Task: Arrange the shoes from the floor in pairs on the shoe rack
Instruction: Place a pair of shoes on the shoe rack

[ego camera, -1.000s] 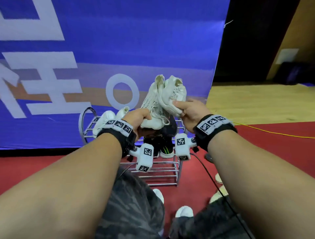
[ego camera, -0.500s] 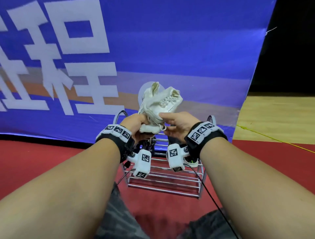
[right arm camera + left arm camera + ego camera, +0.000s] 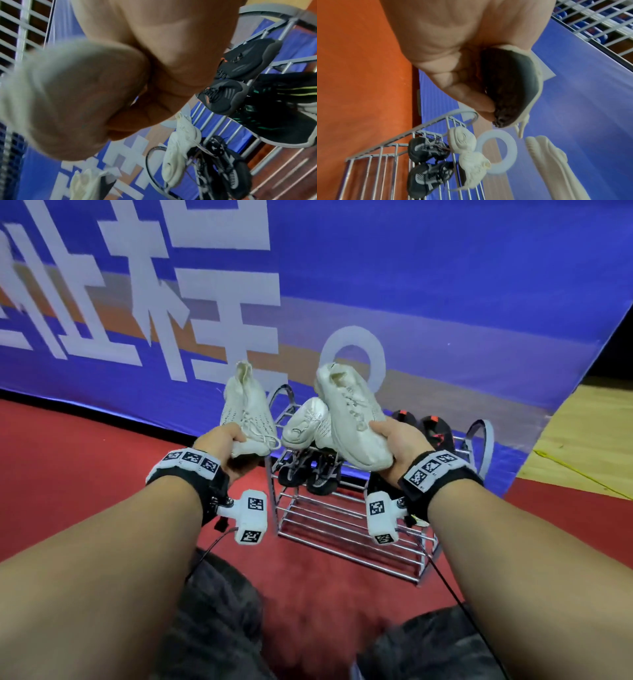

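Head view: 1 white sneaker (image 3: pixel 247 412) per hand, above the shoe rack (image 3: pixel 346 518).

The knit shoe (image 3: pixel 247 414) in the left hand (image 3: pixel 219 445) is off-white with a dark sole; the chunkier shoe (image 3: pixel 352 414) in the right hand (image 3: pixel 399 445) is cream all over. On the silver shoe rack (image 3: pixel 346 529) sit a white pair (image 3: pixel 308 422), a black pair with orange-red accents (image 3: pixel 423 429), and a black-and-grey mesh pair (image 3: pixel 310 472). The carpet (image 3: pixel 85 460) is red, the banner (image 3: pixel 411 285) blue with white characters and orange and grey bands, the wristbands (image 3: pixel 188 462) black with white checkered markers
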A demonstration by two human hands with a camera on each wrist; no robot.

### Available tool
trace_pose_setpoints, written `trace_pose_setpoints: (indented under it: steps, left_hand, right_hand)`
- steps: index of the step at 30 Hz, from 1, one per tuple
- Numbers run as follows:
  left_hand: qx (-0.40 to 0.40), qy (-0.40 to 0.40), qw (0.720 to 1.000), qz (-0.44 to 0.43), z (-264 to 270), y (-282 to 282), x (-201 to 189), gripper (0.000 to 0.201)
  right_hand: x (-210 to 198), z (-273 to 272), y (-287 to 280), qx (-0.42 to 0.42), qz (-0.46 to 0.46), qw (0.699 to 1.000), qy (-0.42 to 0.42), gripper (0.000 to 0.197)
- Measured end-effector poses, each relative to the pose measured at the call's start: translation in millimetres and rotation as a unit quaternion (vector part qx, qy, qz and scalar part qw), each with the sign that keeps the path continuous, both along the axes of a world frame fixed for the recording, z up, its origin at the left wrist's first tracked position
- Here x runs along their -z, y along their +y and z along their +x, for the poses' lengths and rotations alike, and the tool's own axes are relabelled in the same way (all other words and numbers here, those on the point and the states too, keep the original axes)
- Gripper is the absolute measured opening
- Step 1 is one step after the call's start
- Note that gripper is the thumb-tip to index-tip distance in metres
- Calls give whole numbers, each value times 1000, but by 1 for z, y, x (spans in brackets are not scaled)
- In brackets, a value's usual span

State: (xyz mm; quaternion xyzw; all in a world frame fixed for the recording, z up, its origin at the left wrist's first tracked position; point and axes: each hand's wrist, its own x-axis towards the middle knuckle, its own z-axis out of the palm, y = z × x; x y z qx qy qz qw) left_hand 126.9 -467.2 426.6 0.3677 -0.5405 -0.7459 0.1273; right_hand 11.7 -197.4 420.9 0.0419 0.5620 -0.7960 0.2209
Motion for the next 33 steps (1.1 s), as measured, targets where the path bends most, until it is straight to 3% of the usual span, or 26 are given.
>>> trace_pose_setpoints:
  steps: [3, 6, 8, 10, 14, 17, 19, 21, 23, 27, 31, 33]
  left_hand:
    - [-28, -37, 999, -19, 29, -23, 7, 38]
    - [0, -127, 990, -57, 58, -45, 19, 42]
    - [71, -213, 970, -91, 73, -55, 24, 36]
    - [159, -283, 937, -130, 77, -60, 29, 30]
    - [295, -336, 885, -134, 65, -45, 48, 33]
    - [331, -347, 868, -127, 45, -30, 72, 31]
    - [361, -355, 856, -102, 24, -26, 96, 44]
    - [391, -381, 834, -80, 10, -13, 107, 42]
    - [391, -393, 829, -71, -3, 1, 120, 32]
    - [311, -363, 875, -71, -30, 9, 168, 25]
    - [243, -344, 905, -61, -52, 8, 217, 13]
    - [213, -335, 917, -46, -65, 6, 238, 2]
  right_hand:
    - [27, -3, -14, -89, 113, 990, -11, 50]
    - [59, -2, -32, -176, 237, 956, 9, 62]
    - [73, 8, -40, -218, 308, 926, 21, 47]
    - [78, 24, -42, -265, 368, 891, 35, 16]
    - [99, 35, -25, -278, 449, 849, 31, 19]
    - [124, 33, -6, -288, 499, 817, 28, 14]
    - [148, 26, 4, -291, 532, 794, 43, 27]
    - [164, 21, 10, -264, 534, 803, 23, 44]
    - [181, 20, 15, -238, 526, 816, 4, 52]
    - [228, 11, 22, -148, 462, 873, -54, 51]
    - [309, -8, 26, -99, 367, 918, -116, 79]
    - [326, -13, 19, -70, 336, 931, -126, 71]
